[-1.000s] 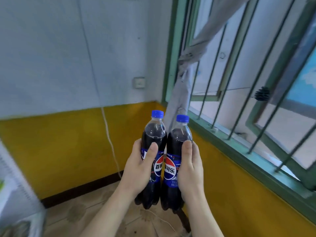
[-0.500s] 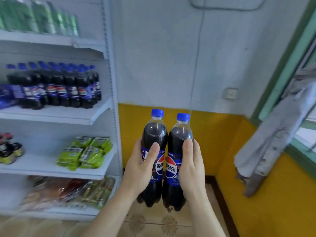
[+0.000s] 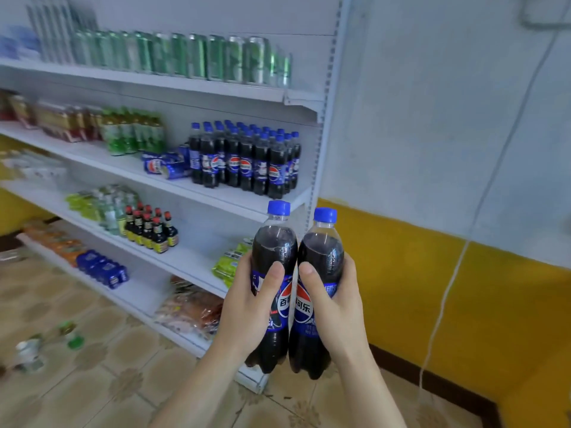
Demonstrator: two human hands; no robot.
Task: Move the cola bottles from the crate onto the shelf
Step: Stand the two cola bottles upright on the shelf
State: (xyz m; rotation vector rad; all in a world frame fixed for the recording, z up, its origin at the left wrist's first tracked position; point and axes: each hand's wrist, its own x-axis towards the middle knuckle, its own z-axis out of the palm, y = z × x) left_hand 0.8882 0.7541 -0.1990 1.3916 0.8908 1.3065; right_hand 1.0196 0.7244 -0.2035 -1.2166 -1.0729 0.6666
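Note:
My left hand (image 3: pixel 247 304) grips one upright cola bottle (image 3: pixel 273 251) with a blue cap and a blue label. My right hand (image 3: pixel 340 307) grips a second cola bottle (image 3: pixel 323 257) of the same kind, and the two bottles touch side by side. Both are held in the air in front of the right end of a white shelf unit (image 3: pixel 234 199). On its second board stands a group of several cola bottles (image 3: pixel 247 159). The crate is not in view.
Green cans (image 3: pixel 185 57) fill the top board, green bottles (image 3: pixel 133 134) and lying blue cans (image 3: pixel 163 165) sit left of the colas. Lower boards hold small dark bottles (image 3: pixel 151 227) and snack packs. Bottles lie on the tiled floor (image 3: pixel 46 344). A white cable (image 3: pixel 448 288) hangs down the yellow wall at right.
The view has swung left from the barred window and wall corner to the shelf unit. Both hands keep the same grip on the two bottles, which stay together in front of me.

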